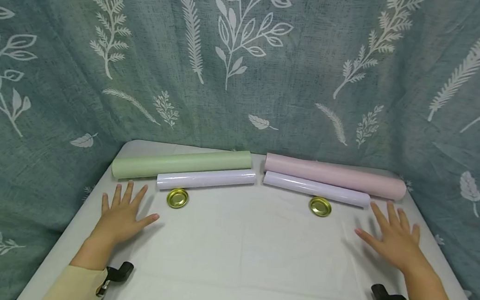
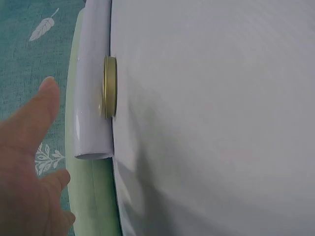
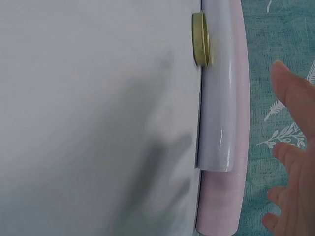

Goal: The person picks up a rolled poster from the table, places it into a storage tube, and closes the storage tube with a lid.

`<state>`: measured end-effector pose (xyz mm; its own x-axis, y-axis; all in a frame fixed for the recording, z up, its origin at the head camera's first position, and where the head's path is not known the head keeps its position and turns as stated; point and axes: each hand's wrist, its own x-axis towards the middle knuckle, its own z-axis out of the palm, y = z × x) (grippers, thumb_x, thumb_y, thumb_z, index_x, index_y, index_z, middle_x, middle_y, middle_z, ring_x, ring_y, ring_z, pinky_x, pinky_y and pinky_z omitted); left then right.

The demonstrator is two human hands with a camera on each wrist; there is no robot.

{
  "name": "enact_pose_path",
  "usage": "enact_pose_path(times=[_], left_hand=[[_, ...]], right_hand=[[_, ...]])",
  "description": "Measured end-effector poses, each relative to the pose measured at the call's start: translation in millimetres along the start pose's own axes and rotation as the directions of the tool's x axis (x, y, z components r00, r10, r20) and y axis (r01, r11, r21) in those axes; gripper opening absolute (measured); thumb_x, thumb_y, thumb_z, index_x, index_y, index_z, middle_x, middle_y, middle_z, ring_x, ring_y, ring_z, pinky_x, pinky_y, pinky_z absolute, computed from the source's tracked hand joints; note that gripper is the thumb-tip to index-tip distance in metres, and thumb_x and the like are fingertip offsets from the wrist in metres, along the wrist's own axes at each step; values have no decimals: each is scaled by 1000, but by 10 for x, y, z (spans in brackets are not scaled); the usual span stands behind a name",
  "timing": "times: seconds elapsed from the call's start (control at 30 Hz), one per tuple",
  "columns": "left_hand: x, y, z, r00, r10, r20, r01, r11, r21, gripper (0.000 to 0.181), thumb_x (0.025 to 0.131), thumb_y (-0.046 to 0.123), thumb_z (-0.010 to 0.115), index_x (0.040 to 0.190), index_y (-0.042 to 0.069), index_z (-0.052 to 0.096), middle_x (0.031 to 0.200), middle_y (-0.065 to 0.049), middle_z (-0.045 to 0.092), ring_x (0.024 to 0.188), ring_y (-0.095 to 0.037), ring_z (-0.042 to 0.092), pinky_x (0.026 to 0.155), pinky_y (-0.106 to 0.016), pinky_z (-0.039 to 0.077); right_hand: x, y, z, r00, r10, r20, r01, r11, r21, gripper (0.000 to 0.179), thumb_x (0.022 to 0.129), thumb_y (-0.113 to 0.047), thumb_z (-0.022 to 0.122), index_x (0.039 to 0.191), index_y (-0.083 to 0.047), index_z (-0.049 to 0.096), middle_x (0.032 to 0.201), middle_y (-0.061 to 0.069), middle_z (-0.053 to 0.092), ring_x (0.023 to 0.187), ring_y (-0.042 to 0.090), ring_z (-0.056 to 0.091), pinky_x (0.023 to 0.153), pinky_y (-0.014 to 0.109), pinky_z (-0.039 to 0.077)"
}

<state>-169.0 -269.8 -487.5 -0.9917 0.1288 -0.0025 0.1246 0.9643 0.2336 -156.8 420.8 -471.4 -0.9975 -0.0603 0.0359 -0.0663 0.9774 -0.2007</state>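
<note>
My left hand (image 1: 119, 218) is spread with straight fingers over the left side of the white table, holding nothing. Its fingertips are nearest the left end of a green roll (image 1: 180, 163). A shorter, glossy pale lilac roll (image 1: 206, 179) lies along the front of the green one, with a round gold lid (image 1: 177, 198) before it. On the right, my right hand (image 1: 397, 237) is likewise spread and holds nothing. Close to its fingertips are a pink roll (image 1: 334, 175) and a second lilac roll (image 1: 316, 189). Another gold lid (image 1: 320, 206) sits in front of that lilac roll.
The white table (image 1: 241, 252) stretches between the two arms. A blue-green curtain (image 1: 295, 70) with white leaf prints hangs behind it and along both sides. Black wrist mounts stick out inward at the left cuff (image 1: 119, 272) and the right cuff (image 1: 386, 296).
</note>
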Motion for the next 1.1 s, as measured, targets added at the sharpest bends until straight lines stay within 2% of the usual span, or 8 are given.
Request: enact_pose_path(times=[0.27, 0.5, 0.7, 0.93, 1.1], left_hand=[[89, 135, -29, 999, 32, -13, -32, 999, -24, 97, 91, 73, 50, 160, 10, 23, 163, -30, 4, 146, -56, 0, 109, -74, -9], [226, 238, -9, 998, 63, -28, -64, 997, -36, 96, 91, 72, 50, 161, 14, 21, 164, -28, 4, 148, -53, -3, 111, -72, -8], [289, 310, -36, 995, 88, -43, -90, 995, -52, 96, 91, 72, 51, 161, 13, 22, 164, -28, 6, 147, -54, -1, 112, -72, -4], [353, 392, -55, 995, 93, -44, -95, 994, -56, 94, 92, 70, 53, 161, 13, 24, 164, -27, 8, 148, -53, 0, 113, -70, -5], [451, 448, -69, 994, 103, -42, -105, 993, -60, 92, 92, 69, 53, 161, 15, 24, 165, -25, 6, 149, -50, -1, 113, -71, -4]], right_hand=[[64, -92, -11, 1000, -24, -16, 24, 1000, 1, 96, 94, -64, 55, 163, -20, 5, 162, 32, -3, 144, 59, -7, 99, 84, -3], [143, -153, -16, 993, -86, -83, 86, 996, -8, 91, 94, -60, 58, 162, -18, 15, 159, 34, 11, 144, 59, 4, 100, 84, 2], [202, -242, -30, 986, -122, -110, 125, 992, 25, 88, 94, -56, 62, 161, -16, 23, 159, 33, 16, 143, 58, 10, 101, 84, 4], [322, -362, -47, 984, -153, -91, 157, 987, 40, 86, 95, -56, 60, 161, -15, 23, 160, 33, 14, 143, 59, 10, 105, 80, 1], [424, -439, -52, 984, -164, -72, 166, 986, 28, 83, 95, -57, 60, 157, -9, 30, 159, 32, 16, 143, 58, 11, 105, 80, 2]])
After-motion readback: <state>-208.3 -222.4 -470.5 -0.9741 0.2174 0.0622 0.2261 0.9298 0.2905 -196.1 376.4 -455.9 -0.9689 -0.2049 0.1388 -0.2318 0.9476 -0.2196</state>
